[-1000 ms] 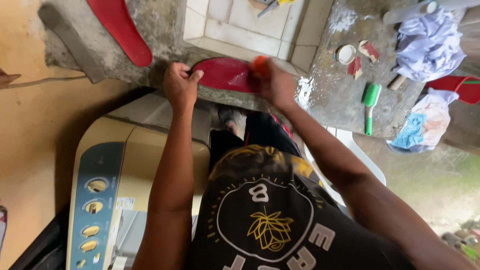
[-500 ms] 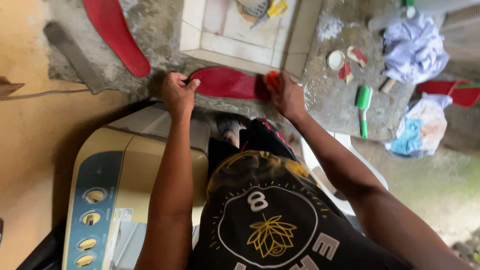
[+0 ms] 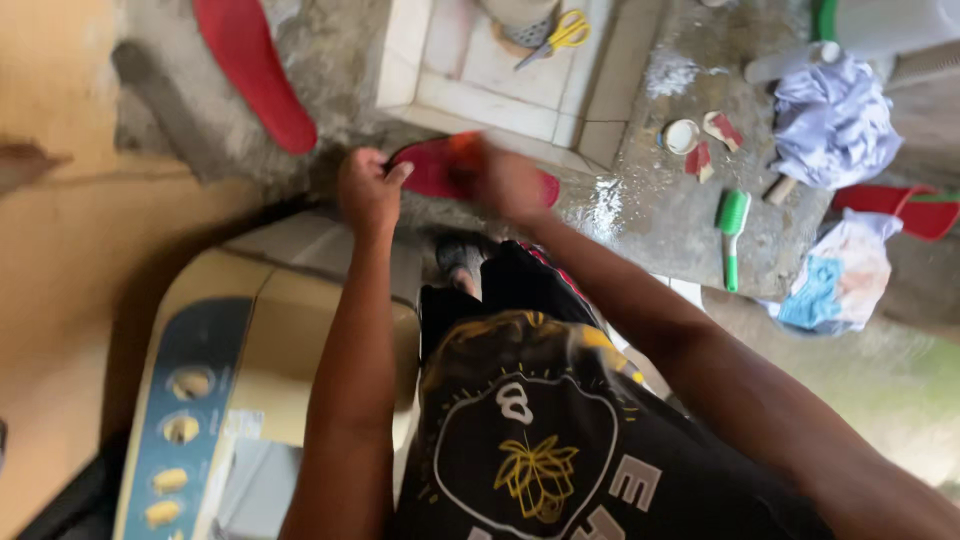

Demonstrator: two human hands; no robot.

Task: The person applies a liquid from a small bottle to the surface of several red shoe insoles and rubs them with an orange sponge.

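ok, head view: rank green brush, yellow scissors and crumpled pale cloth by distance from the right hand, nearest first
From the right hand:
1. Yellow scissors, up in the tiled basin, just beyond the hand.
2. Green brush, to the hand's right on the wet concrete.
3. Crumpled pale cloth, far right, past the brush.

Home wash area, washing machine [image 3: 200, 400], concrete slab [image 3: 680, 200], scrub brush [image 3: 732, 225]
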